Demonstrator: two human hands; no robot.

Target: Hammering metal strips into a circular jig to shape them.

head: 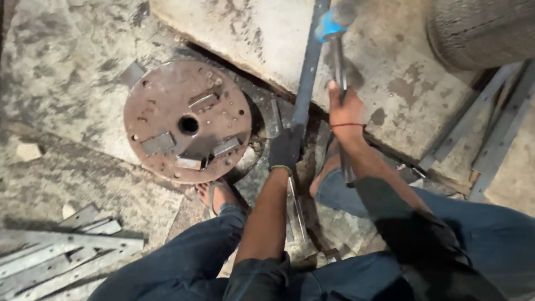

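My left hand (286, 149), in a dark glove, grips the near end of a long flat steel bar (310, 61) that runs away from me over a concrete slab. My right hand (344, 108), bare with a red thread at the wrist, is closed on the handle of a hammer (336, 53). The hammer's blue-banded head is raised above the bar, blurred near the top of the view. My knees and sandalled feet sit on either side of the bar's near end.
A rusty round steel plate (186, 120) with a centre hole and welded tabs lies to the left. Steel angle pieces (61, 253) are piled at the bottom left, more strips (490, 128) lean at the right. A grey drum (485, 28) stands top right.
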